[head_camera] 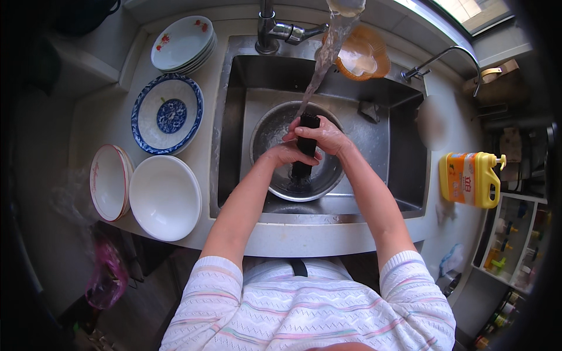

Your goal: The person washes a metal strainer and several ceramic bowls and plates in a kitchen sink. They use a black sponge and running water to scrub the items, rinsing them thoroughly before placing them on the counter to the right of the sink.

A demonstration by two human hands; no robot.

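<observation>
My left hand (295, 154) and my right hand (322, 134) both hold a bundle of black chopsticks (307, 142) over a round metal basin (267, 184). The right hand grips the bundle near its upper end; the left hand wraps it lower down. The bundle's bottom end is in the basin, where water splashes. A stream of water (322, 66) runs from a faucet spout at the top of the view down beside the bundle's upper end. The basin sits inside a stainless steel sink (364, 153). Some fingers are hidden behind the bundle.
On the left counter stand stacked flowered plates (182, 41), a blue-rimmed plate (171, 115) and white bowls (164, 197). An orange dish (364, 52) sits behind the sink, near a faucet (268, 33). A yellow pump jug (469, 180) stands at right; a dark cloth (369, 110) lies in the sink.
</observation>
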